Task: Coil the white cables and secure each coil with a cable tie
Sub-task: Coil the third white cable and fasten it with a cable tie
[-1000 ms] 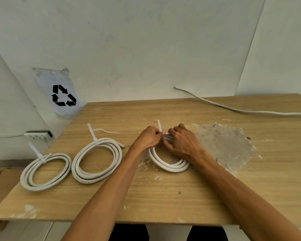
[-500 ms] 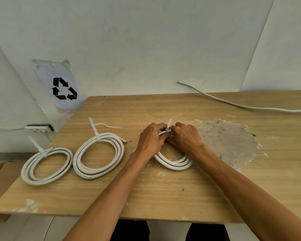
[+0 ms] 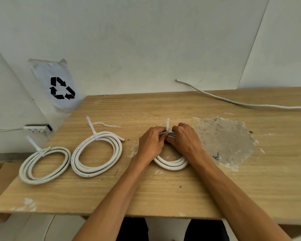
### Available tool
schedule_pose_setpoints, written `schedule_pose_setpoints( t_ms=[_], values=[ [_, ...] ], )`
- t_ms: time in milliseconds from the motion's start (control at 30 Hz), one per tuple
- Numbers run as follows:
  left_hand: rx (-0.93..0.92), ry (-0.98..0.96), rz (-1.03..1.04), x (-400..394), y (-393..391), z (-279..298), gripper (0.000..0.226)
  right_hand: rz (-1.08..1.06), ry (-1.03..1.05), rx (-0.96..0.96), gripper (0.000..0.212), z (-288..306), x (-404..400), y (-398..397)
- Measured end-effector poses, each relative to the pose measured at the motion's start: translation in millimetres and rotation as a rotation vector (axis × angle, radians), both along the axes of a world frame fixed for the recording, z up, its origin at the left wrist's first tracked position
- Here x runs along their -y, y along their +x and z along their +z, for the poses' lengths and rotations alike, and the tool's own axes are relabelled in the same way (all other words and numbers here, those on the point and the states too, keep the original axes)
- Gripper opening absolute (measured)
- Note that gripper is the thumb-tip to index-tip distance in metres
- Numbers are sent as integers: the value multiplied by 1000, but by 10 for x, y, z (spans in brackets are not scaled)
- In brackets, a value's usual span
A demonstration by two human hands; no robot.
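Wooden table (image 3: pixel 163 192), mid-surface: I hold the third coil (image 3: pixel 171 164), left hand (image 3: pixel 150 145) and right hand (image 3: pixel 186 141) both curled round its far bundled side, flanking the upright cable tie (image 3: pixel 167 126). Cable looks stiff and springy, so I judge the hold belongs beside the tie.

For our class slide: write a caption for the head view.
Both hands grip a third cable coil at its cable tie; two tied coils lie left.
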State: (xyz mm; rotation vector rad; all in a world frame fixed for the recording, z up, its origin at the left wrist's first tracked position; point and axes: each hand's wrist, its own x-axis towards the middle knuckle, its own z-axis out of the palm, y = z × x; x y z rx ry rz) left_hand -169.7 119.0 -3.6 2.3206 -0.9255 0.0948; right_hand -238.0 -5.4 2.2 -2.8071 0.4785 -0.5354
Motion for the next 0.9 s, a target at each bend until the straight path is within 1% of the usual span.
schedule_pose_setpoints(
  t_ms=[100,200,367,467,533,633,667,700,767,833,900],
  values=[
    [-21,-41,29,5,-2,-10,23,22,-26,-16,41,7,19,8],
    [-3,-44,54,18,-41,-5,24,18,-61,-27,43,12,23,-3],
    [43,-27,34,12,-68,-25,26,0,-101,-8,42,8,-11,-37],
    [10,-51,22,-9,-45,-38,29,-8,-100,9,42,-22,-24,-40],
    [4,-59,28,-17,-35,-43,31,16,5,49,40,-65,23,-51],
    [1,-15,-4,-18,-14,-67,29,123,327,137,47,-55,121,-87],
    [-13,-15,-18,-20,-7,-71,29,163,406,162,48,-45,143,-88],
    [-30,-24,-22,-30,7,-68,28,198,436,178,46,-35,147,-64],
    [-60,-58,-18,-34,30,-73,27,230,411,210,32,-45,142,-2],
    [-66,-108,-16,-32,30,-87,27,233,376,296,22,-61,136,48],
    [-47,-100,-23,-17,38,-83,25,249,255,379,18,-85,122,65]
  ],
)
